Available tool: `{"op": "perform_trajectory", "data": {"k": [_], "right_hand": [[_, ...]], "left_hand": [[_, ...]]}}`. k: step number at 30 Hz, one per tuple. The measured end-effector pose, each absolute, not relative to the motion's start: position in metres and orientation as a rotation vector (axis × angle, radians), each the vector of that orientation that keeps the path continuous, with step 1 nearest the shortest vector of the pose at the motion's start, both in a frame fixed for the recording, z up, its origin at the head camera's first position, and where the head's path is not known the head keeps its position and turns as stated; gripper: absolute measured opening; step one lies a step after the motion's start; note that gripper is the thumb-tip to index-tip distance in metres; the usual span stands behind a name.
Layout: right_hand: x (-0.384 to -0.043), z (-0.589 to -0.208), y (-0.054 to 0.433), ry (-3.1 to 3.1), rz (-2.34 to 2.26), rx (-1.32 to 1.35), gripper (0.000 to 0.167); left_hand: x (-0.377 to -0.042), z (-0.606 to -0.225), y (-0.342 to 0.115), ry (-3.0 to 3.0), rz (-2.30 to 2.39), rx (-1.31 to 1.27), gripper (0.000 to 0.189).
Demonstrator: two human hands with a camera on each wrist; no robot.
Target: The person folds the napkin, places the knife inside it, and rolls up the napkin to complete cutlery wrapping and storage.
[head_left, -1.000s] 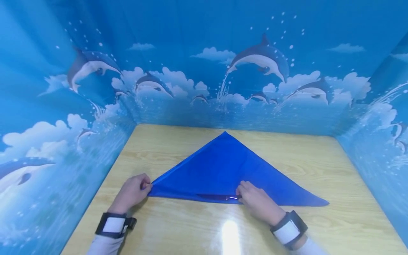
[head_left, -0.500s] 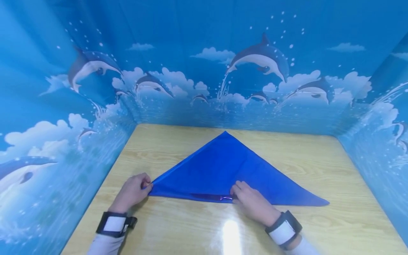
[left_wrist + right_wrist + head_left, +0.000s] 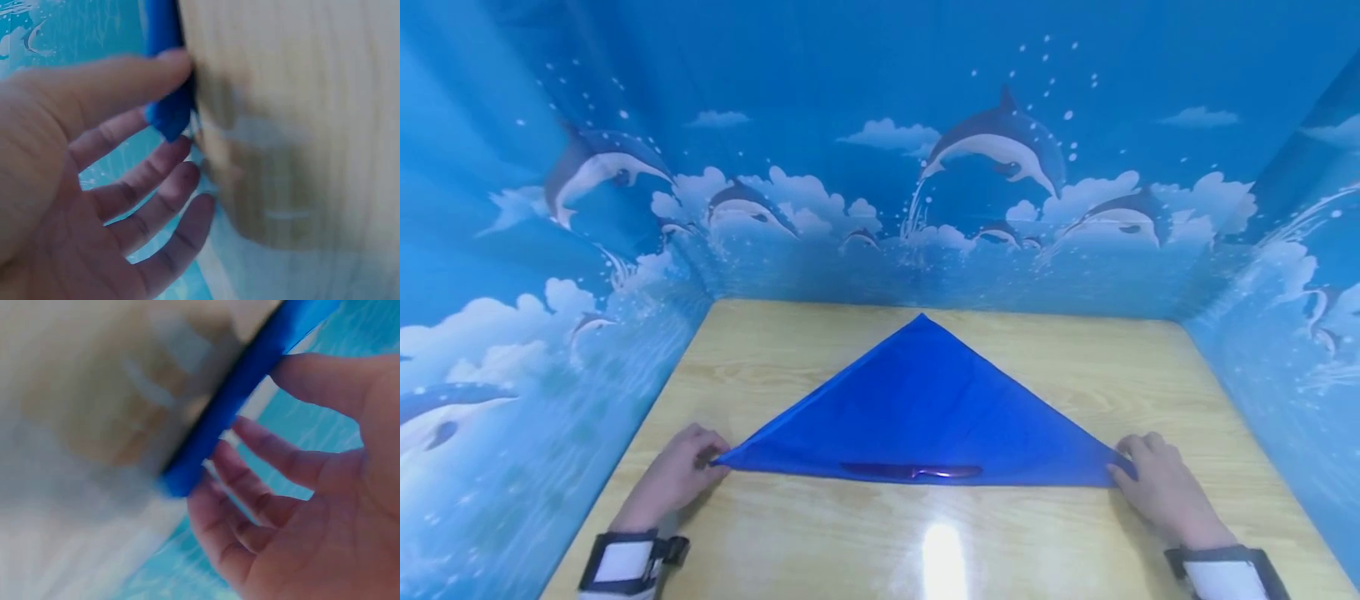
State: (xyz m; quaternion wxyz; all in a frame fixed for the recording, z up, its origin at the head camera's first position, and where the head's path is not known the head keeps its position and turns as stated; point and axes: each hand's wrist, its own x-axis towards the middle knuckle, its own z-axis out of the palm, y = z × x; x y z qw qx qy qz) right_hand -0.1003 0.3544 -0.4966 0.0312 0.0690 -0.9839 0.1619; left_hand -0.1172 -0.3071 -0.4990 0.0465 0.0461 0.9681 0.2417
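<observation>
A blue cloth [image 3: 917, 400], folded into a triangle, lies on the table with its peak at the back. Along its front edge rests a dark purple knife [image 3: 950, 472], blade to the left and shiny handle to the right. My left hand [image 3: 673, 477] pinches the cloth's left corner; in the left wrist view the thumb [image 3: 134, 78] crosses over that corner. At the opposite end, my right hand [image 3: 1168, 487] holds the right corner between thumb and fingers. The right wrist view is blurred and shows the cloth's edge [image 3: 231, 397] against the thumb and fingertips.
The light wooden table [image 3: 820, 533] carries a bright light reflection near its front. Blue curtains with dolphins and clouds [image 3: 880, 167] enclose its back and both sides.
The right hand has let go of the knife and moved right to the cloth's right corner. The left hand has shifted slightly left with its corner. The head view has tilted a little.
</observation>
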Motion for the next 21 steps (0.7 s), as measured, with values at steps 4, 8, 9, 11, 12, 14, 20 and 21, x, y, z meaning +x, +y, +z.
{"op": "perform_trajectory", "data": {"k": [4,8,9,11,12,14,20,21], "right_hand": [[-0.097,-0.501,0.378,-3.089,0.514,0.132,0.025],[-0.096,-0.5,0.378,-3.126,0.603,0.09,0.017],[-0.095,-0.499,0.376,-3.128,0.628,0.087,0.015],[-0.093,-0.498,0.372,-3.129,0.677,0.088,0.012],[-0.093,-0.498,0.37,-3.129,0.699,0.092,0.012],[-0.091,-0.499,0.368,-3.125,0.729,0.101,0.01],[-0.092,-0.502,0.37,-3.139,0.744,0.111,0.01],[-0.093,-0.502,0.371,-3.141,0.743,0.112,0.011]], "left_hand": [[-0.12,-0.5,-0.309,2.996,0.723,0.099,0.013],[-0.126,-0.5,-0.311,3.031,0.694,0.048,0.008],[-0.128,-0.5,-0.312,3.041,0.692,0.04,0.007],[-0.131,-0.501,-0.314,3.069,0.691,0.03,0.009],[-0.133,-0.501,-0.315,3.077,0.702,0.029,0.011],[-0.134,-0.501,-0.317,3.066,0.761,0.034,0.016],[-0.13,-0.486,-0.313,2.992,1.014,0.052,0.021],[-0.13,-0.482,-0.31,3.011,1.035,0.067,0.02]]}}
